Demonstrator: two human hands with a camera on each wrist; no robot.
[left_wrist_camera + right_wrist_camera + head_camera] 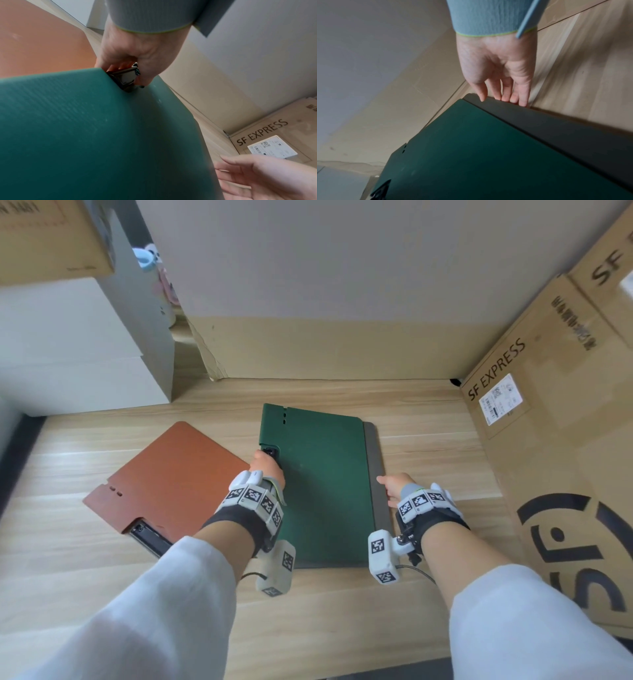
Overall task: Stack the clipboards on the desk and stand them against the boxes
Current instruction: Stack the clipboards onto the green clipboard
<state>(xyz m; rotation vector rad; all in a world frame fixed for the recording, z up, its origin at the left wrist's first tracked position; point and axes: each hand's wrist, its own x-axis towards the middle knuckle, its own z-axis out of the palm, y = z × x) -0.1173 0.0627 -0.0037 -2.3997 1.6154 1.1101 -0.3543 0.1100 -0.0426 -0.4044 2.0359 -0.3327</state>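
Note:
A green clipboard (325,481) (85,128) (471,155) lies on top of a grey clipboard (375,460) (556,128) in the middle of the wooden desk (428,419); a strip of the grey one shows along the right side. My left hand (269,465) (137,60) grips the green board's black metal clip (125,77) at its left edge. My right hand (394,487) (503,93) has straight fingers, their tips touching the grey board's right edge. A brown clipboard (171,481) (34,47) lies flat and askew to the left.
A large SF EXPRESS cardboard box (548,440) (274,135) stands along the right side. White boxes (68,354) stand at the left, a cardboard panel (325,347) closes the back. Bare desk shows between the clipboards and the right box.

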